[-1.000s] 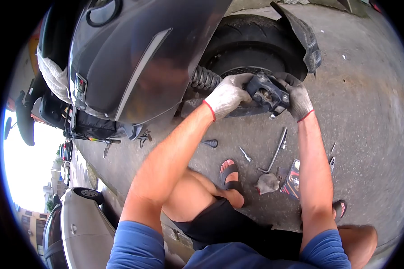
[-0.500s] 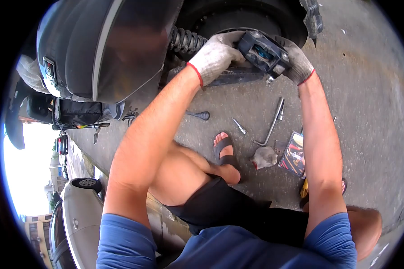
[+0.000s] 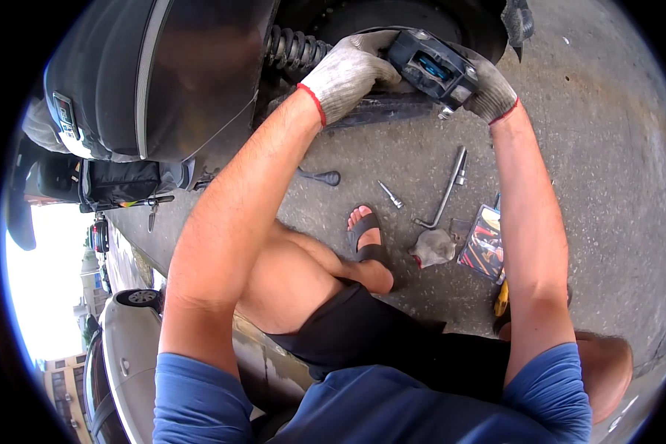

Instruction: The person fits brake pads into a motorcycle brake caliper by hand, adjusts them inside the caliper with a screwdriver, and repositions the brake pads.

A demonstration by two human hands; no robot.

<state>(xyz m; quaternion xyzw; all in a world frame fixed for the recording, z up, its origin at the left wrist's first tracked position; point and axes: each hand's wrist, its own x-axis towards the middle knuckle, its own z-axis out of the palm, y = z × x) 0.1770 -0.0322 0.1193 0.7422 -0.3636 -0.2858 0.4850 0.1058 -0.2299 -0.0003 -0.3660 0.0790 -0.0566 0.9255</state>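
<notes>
Both my hands wear whitish work gloves with red cuffs. Between them is a black brake caliper (image 3: pixel 426 72), its opening facing me with something blue inside. My left hand (image 3: pixel 351 76) grips its left end, thumb bent against the near side. My right hand (image 3: pixel 490 87) closes round the right end, most of its fingers hidden behind the part. Behind the caliper is the dark wheel (image 3: pixel 451 18) of a scooter, with a coil spring (image 3: pixel 296 49) to the left of my left hand.
On the concrete lie an L-shaped wrench (image 3: pixel 448 189), a small socket piece (image 3: pixel 391 194), a black-handled tool (image 3: pixel 322 177), a balled glove (image 3: pixel 433 248), a printed packet (image 3: pixel 482 243) and a yellow-handled tool (image 3: pixel 502 298). The scooter's black body panel (image 3: pixel 207 66) fills the upper left. A car (image 3: pixel 129 362) stands at lower left.
Both hands keep hold of the caliper, which sits slightly higher and a little left in view. The whole scene has shifted slightly left and up with the camera.
</notes>
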